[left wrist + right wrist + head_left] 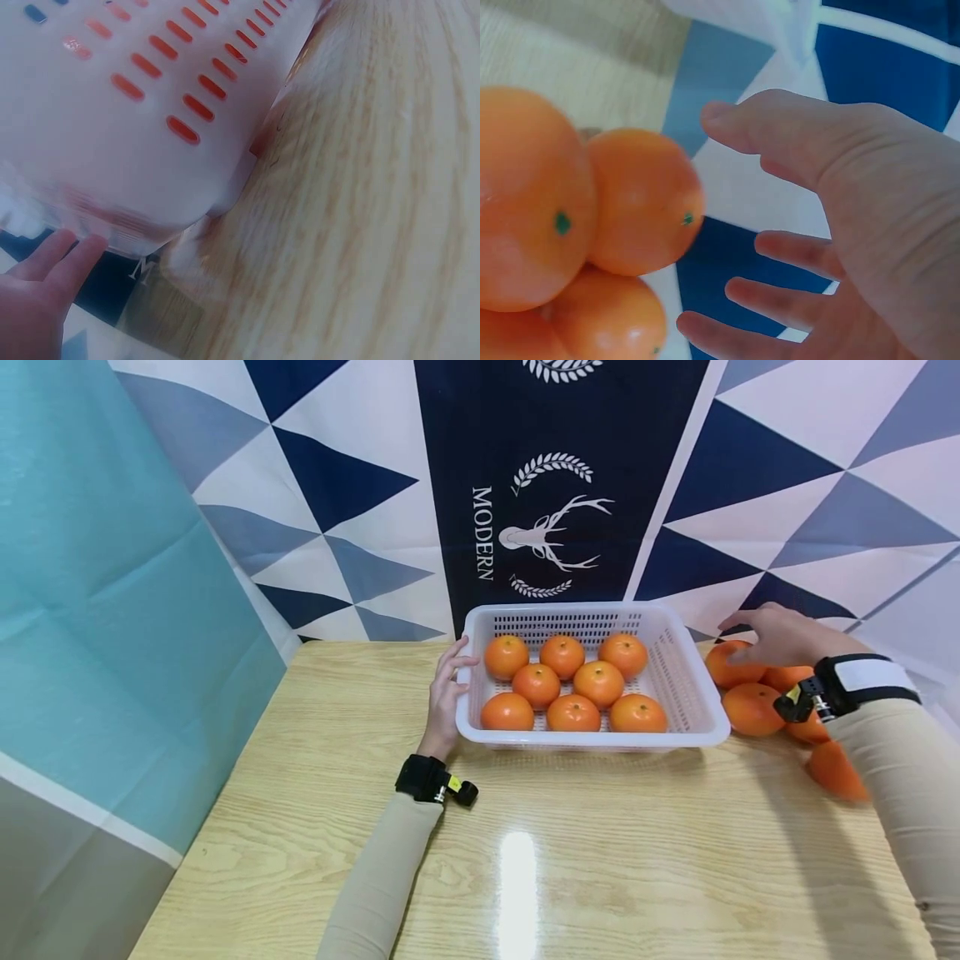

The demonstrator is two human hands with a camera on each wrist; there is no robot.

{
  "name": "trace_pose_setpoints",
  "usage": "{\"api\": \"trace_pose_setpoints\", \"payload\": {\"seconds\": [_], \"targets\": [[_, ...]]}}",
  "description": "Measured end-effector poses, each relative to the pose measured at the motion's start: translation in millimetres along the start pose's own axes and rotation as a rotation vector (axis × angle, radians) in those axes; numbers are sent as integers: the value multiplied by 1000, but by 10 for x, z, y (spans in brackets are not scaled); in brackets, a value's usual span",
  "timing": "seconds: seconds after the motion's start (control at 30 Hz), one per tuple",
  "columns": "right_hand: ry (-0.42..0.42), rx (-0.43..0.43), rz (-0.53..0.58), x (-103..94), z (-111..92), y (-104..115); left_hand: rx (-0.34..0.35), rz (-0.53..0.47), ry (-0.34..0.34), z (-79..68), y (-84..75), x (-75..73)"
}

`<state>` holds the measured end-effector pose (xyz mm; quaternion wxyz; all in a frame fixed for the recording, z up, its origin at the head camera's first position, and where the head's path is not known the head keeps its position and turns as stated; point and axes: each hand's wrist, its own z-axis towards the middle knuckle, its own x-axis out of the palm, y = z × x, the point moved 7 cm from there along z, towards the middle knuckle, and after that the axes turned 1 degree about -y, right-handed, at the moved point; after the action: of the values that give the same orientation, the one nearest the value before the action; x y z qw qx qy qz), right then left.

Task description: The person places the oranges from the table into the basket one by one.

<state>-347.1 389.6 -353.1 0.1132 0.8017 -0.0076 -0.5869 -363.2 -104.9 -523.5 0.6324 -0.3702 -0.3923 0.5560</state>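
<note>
A white plastic basket (pixel 592 740) with slotted sides holds several oranges (pixel 573 713) in loose rows. At its left end, my left hand (pixel 444 695) rests its fingers against the rim. The left wrist view shows two fairly straight fingertips (pixel 91 244) at the basket's end wall (pixel 97 169). My right hand (pixel 783 635) is over a group of loose oranges (pixel 753 710) on the right of the basket. Its thumb and fingers are spread with nothing between them; in the right wrist view the nearest orange (pixel 645 202) lies in front of the fingertips.
The wooden table (pixel 360 710) runs up to a patterned cloth (pixel 360 510) right behind the basket. A teal cloth (pixel 112 610) borders the left side. One orange (pixel 836 772) lies partly under the right forearm.
</note>
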Motion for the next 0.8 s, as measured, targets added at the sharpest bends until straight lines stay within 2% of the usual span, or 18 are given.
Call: {"api": "trace_pose_setpoints", "payload": {"seconds": [0.13, 0.33, 0.57, 0.8], "targets": [[16, 4, 46, 94, 31, -81, -7, 8, -7, 11, 25, -4], [26, -1, 46, 168, 77, -104, -15, -16, 7, 14, 34, -12], [30, -1, 52, 203, 119, -110, -5, 16, 13, 13, 11, -10], [60, 27, 92, 327, 181, -235, -17, 15, 14, 13, 21, -13]]}}
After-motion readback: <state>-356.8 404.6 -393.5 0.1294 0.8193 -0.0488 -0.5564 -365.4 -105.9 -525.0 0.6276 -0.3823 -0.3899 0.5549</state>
